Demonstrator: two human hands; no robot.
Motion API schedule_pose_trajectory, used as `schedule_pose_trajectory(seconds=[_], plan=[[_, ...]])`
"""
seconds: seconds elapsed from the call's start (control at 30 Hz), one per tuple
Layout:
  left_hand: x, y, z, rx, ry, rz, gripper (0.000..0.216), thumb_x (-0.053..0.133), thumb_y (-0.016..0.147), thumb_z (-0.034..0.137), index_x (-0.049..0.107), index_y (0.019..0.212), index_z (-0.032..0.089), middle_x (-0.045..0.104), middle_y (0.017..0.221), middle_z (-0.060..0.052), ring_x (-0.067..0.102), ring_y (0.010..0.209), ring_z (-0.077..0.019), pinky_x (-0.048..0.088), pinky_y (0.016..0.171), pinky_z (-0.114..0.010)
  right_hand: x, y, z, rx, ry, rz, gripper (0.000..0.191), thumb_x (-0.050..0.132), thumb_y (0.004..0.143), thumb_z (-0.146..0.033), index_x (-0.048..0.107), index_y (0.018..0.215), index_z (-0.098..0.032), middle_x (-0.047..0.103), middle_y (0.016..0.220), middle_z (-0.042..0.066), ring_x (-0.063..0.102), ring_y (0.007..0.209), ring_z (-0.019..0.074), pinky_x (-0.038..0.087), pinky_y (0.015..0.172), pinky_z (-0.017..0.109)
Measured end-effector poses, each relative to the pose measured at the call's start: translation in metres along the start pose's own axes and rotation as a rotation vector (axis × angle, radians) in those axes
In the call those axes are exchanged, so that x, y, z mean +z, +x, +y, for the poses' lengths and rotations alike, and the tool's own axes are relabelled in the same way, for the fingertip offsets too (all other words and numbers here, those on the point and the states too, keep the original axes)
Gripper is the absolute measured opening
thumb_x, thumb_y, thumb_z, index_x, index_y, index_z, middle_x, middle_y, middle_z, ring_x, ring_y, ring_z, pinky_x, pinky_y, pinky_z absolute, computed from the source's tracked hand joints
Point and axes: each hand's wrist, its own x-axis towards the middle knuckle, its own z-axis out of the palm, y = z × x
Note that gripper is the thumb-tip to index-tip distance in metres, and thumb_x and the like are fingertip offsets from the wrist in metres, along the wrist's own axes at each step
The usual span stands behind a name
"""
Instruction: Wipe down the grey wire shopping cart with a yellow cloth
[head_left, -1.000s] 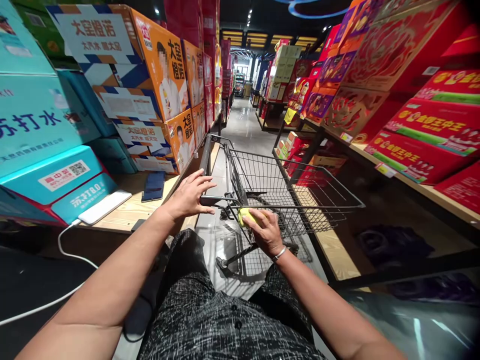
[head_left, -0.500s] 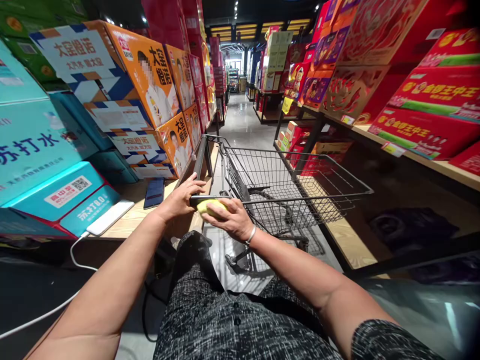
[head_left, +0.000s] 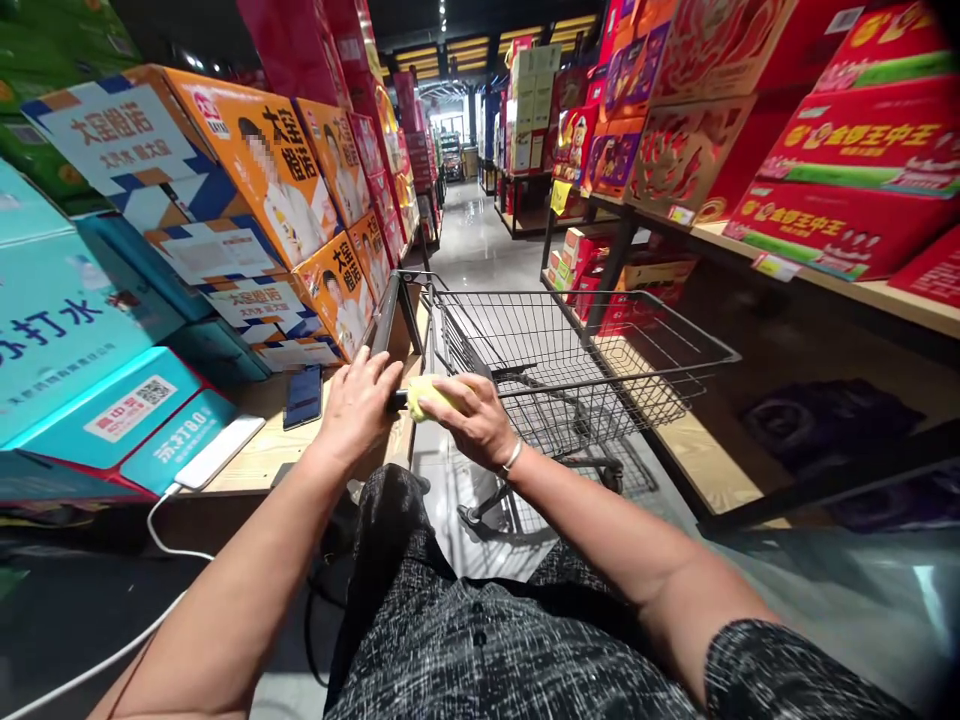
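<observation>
A dark wire shopping cart (head_left: pixel 585 370) stands in the aisle in front of me. My left hand (head_left: pixel 358 405) is wrapped over the left end of its handle bar (head_left: pixel 395 400). My right hand (head_left: pixel 474 420) presses a yellow cloth (head_left: pixel 427 396) against the same bar, just right of the left hand, fingers curled round the cloth. The cart's basket holds nothing that I can see.
Stacked orange and teal cartons (head_left: pixel 247 220) line the wooden ledge on my left, where a dark phone (head_left: pixel 304 396) and a white power bank (head_left: pixel 219 452) with its cable lie. Red gift boxes (head_left: pixel 840 190) fill shelves on the right. The glossy aisle floor (head_left: pixel 480 250) runs ahead.
My right hand carried the yellow cloth from the cart's lower frame up onto the handle bar and slid it left. My left hand closed over the bar's end.
</observation>
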Motion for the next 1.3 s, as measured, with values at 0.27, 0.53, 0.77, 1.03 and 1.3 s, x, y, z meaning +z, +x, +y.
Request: schedule_pose_trajectory(seconds=[0.27,0.53,0.77,1.03,1.3], plan=[[0.017,0.001,0.019,0.053,0.005,0.005,0.061,0.062,0.089,0.037,0.049,0.146,0.019,0.057,0.144,-0.016,0.051,0.133,-0.0354,0.035,0.109,-0.052,-0.011,-0.037,0.039,0.195,0.017,-0.092,0.049,0.058,0.087,-0.012,0.064,0.133,-0.027,0.06,0.139,0.007,0.052,0.113,0.024,0.048,0.095,0.04],[0.013,0.009,0.013,0.061,0.031,-0.042,0.063,0.068,0.087,0.035,0.051,0.146,0.027,0.052,0.149,-0.012,0.045,0.137,-0.0344,0.031,0.109,-0.054,-0.084,-0.084,0.131,0.815,-0.34,-0.303,0.059,0.053,0.081,-0.009,0.062,0.137,-0.023,0.057,0.139,0.01,0.046,0.113,0.0321,0.045,0.089,0.045],[0.024,0.019,0.057,0.048,0.042,0.007,0.062,0.064,0.088,0.034,0.049,0.146,0.018,0.041,0.159,-0.013,0.029,0.15,-0.0342,0.013,0.119,-0.061,-0.05,-0.024,0.066,0.803,-0.244,-0.438,0.058,0.052,0.084,-0.011,0.055,0.142,-0.015,0.053,0.14,0.019,0.047,0.113,0.0331,0.046,0.088,0.046],[0.04,0.034,0.068,0.149,0.071,-0.063,0.058,0.063,0.085,0.025,0.053,0.141,0.018,0.053,0.149,-0.013,0.047,0.132,-0.033,0.031,0.108,-0.051,-0.012,-0.006,0.042,0.381,0.022,-0.393,0.062,0.054,0.086,-0.01,0.053,0.145,-0.026,0.054,0.146,0.008,0.047,0.12,0.026,0.045,0.097,0.039],[0.029,0.059,0.059,0.114,0.145,-0.221,0.025,0.06,0.091,0.028,0.071,0.113,0.028,0.069,0.106,-0.009,0.053,0.107,-0.0329,0.036,0.084,-0.046,-0.02,-0.076,0.116,0.451,-0.15,-0.128,0.052,0.051,0.092,-0.012,0.058,0.141,-0.028,0.058,0.141,0.007,0.044,0.122,0.0272,0.041,0.103,0.044]])
